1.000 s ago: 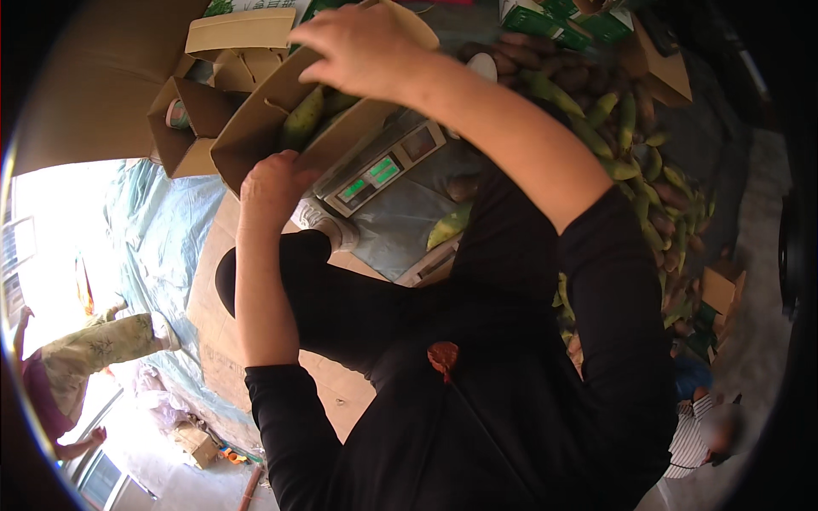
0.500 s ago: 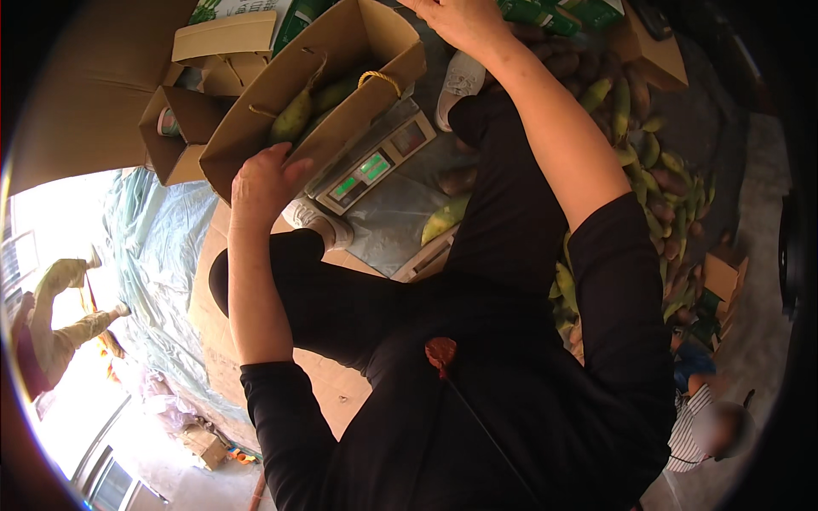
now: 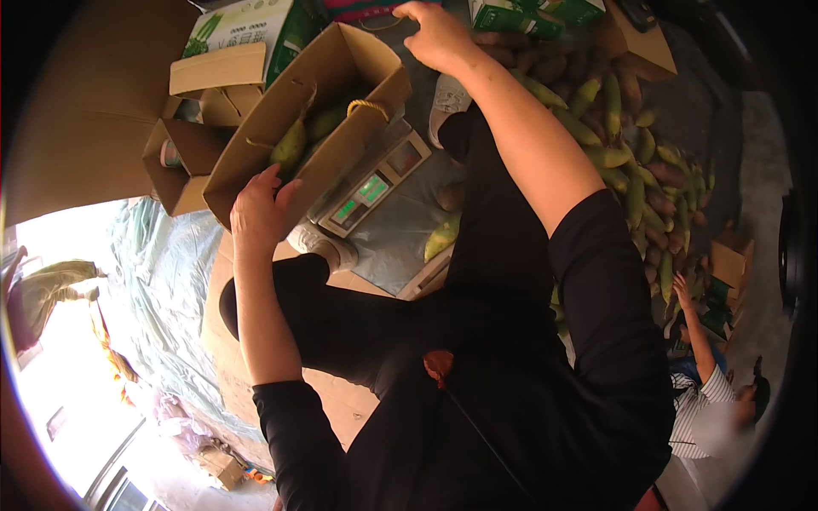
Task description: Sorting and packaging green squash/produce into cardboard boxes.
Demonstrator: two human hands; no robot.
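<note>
An open brown cardboard box (image 3: 256, 170) with yellow cord handles rests tilted on a digital scale (image 3: 375, 187) that has lit green displays. Inside lie a few long green vegetables (image 3: 291, 146) that look like green radishes. At the box's near end is my left hand (image 3: 262, 209), fingers and thumb apart, touching the rim; the far side of its grip is hidden. My right hand (image 3: 439, 38) reaches past the far end of the box, thumb and forefinger spread, nothing visible between them. A thin yellowish cord (image 3: 379, 25) shows near its fingertips.
Green vegetables (image 3: 635, 183) and brown ones lie heaped at the right. Green-and-white printed cartons (image 3: 247, 38) stand at the back, beside a small open box (image 3: 183, 162). A co-worker in a striped shirt (image 3: 694, 417) reaches toward the heap. Plastic sheeting (image 3: 162, 264) lies left.
The view has shifted slightly. My right hand has moved a little down and left, with its fingers more visible. My left hand stays at the box's near end. The co-worker's arm now stretches toward the heap.
</note>
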